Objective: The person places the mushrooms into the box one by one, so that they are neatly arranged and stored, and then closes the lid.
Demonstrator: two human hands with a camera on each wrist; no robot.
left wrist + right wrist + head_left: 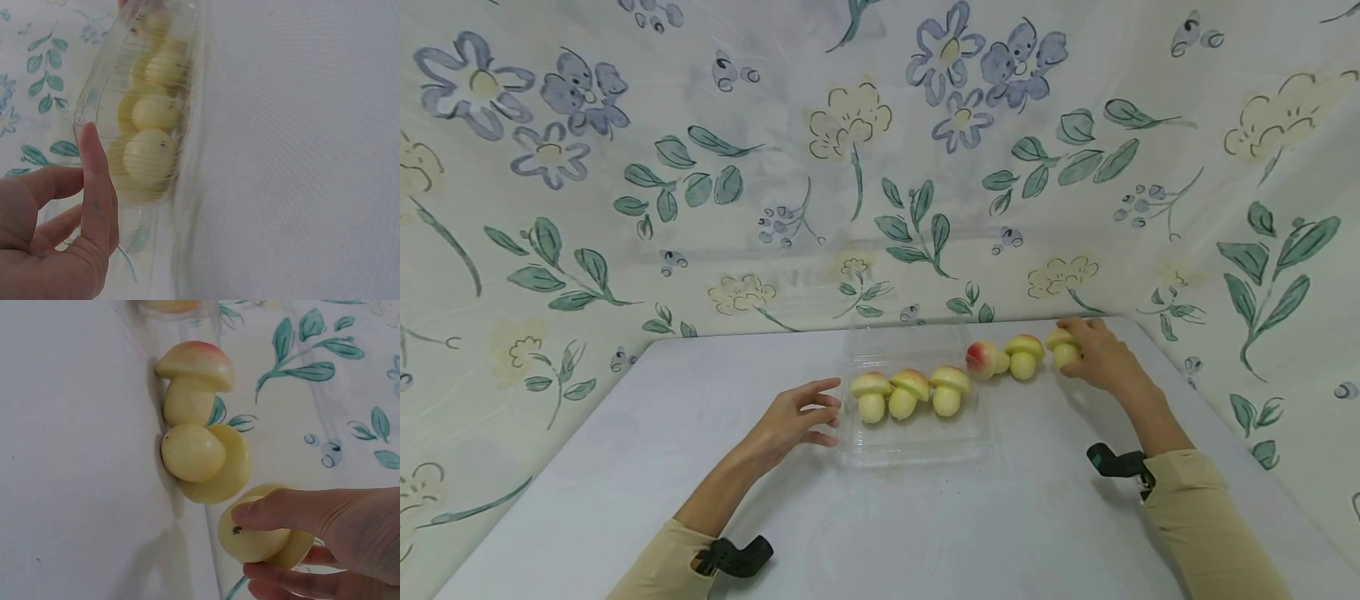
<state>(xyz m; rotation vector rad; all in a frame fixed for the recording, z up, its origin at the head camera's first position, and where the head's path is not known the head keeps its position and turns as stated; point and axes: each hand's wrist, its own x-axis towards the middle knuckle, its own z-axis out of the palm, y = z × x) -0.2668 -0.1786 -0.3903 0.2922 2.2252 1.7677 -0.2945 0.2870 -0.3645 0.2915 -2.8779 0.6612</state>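
Observation:
A clear plastic box (917,457) lies on the table with its see-through lid raised at the back. Three yellow-green toy mushrooms (903,402) with reddish tops stand side by side in it. My left hand (799,415) is at the box's left side, fingers loosely extended; in the left wrist view the fingertips (90,140) are right at the clear wall. Off to the right of the box, my right hand (1101,357) pinches another toy mushroom (256,540) by its round stem, between thumb and fingers.
Between the box and my right hand are two more toy mushrooms: one lying on its side with its red cap (981,360) to the left, one upright (1022,358). The white table (880,533) ends at the back against a floral cloth (790,233).

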